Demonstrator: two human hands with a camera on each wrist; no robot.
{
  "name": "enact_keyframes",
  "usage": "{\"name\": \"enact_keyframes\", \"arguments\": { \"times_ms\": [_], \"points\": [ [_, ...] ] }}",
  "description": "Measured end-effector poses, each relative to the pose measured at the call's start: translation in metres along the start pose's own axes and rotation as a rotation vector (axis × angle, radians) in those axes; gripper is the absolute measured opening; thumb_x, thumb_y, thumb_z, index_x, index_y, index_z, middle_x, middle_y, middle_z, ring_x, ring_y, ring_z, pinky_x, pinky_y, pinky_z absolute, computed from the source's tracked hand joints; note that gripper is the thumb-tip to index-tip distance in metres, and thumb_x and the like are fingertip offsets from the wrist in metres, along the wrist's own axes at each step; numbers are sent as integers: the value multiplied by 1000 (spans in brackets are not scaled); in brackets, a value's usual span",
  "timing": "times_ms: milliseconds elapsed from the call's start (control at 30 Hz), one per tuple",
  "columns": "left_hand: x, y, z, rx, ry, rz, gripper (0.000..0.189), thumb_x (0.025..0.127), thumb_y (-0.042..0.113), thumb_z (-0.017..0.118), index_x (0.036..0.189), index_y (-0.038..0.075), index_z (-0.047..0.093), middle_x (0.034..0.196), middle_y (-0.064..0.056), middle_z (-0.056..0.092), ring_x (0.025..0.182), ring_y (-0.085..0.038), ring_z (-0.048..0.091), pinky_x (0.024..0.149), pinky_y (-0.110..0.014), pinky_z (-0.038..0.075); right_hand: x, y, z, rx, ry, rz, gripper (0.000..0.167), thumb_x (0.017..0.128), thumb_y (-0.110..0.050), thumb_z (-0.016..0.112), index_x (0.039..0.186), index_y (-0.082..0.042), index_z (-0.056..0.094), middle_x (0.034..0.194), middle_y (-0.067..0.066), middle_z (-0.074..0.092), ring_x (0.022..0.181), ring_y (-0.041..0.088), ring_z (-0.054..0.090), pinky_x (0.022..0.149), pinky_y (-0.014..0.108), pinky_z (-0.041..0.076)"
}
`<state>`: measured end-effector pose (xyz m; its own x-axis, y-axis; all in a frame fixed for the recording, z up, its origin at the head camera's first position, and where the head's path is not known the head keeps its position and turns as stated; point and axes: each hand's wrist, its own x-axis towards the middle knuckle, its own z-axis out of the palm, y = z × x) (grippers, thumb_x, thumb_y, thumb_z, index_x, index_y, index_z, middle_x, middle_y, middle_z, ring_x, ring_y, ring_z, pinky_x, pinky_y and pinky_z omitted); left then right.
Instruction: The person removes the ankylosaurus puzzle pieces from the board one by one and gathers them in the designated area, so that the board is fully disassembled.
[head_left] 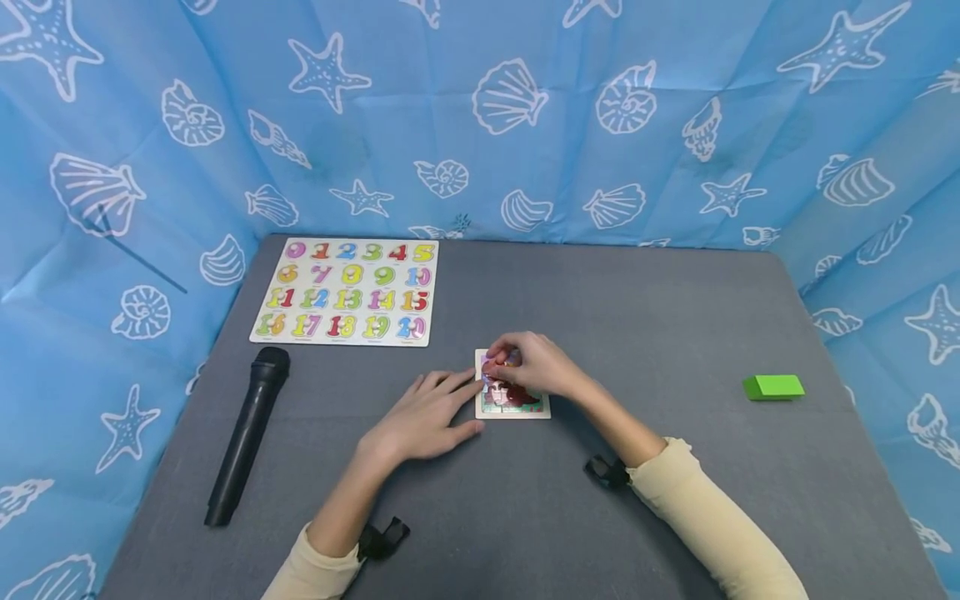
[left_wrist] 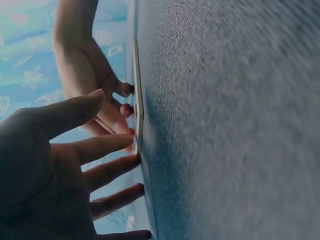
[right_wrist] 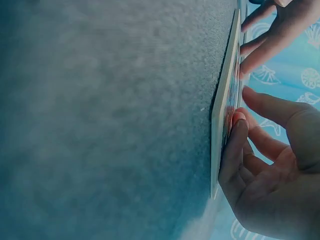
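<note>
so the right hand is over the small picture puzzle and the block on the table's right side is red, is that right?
Not quite: the head view shows the block is green, not red. The rest holds: the right hand is over the small picture puzzle.

dim, blurry, blue-tinted wrist views

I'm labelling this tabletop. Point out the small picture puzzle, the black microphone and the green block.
Small picture puzzle (head_left: 512,397), head view: lower half of its printed face.
Black microphone (head_left: 247,437), head view: middle of its handle.
Green block (head_left: 776,387), head view: its bright face.
</note>
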<state>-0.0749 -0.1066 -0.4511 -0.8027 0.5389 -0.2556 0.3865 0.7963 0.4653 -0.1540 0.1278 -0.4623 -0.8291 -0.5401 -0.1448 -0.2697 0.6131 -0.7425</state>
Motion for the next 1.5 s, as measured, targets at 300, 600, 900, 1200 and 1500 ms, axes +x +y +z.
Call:
{"name": "enact_keyframes", "arguments": {
  "times_ms": [300,600,900,1200,1500],
  "points": [
    [1,1,-1,-47,-11,-22,61,110,46,62,164,21,50,177,-6,39,159,-37,37,133,-68,26,7,-2,4,-94,35,23,22,95,-21,86,110,-7,78,91,3,73,72,8,59,67,24,48],
    [1,0,-1,-86,0,-23,59,110,42,62,164,20,52,176,-6,40,156,-37,40,133,-64,27,6,-6,5,-156,66,44,23,93,-24,88,107,-7,79,87,3,73,70,9,59,65,24,48],
    [1,-3,-3,-125,16,-6,57,110,39,63,162,18,54,175,-8,42,156,-39,40,131,-61,31,7,-9,3,-189,81,79,28,92,-30,90,103,-8,77,84,3,74,68,10,60,62,24,48],
    [3,-10,-1,-164,0,-2,57,111,39,61,163,18,53,176,-6,41,157,-37,38,128,-60,35,8,-4,2,-154,89,31,22,91,-26,90,100,-8,81,76,1,73,62,7,57,58,22,42],
    [3,-14,0,-194,-14,-7,57,112,38,60,164,18,50,177,-5,39,160,-36,34,129,-62,34,8,-5,1,-221,117,18,28,89,-32,92,101,-8,81,77,2,72,62,9,54,58,23,40]
  ]
}}
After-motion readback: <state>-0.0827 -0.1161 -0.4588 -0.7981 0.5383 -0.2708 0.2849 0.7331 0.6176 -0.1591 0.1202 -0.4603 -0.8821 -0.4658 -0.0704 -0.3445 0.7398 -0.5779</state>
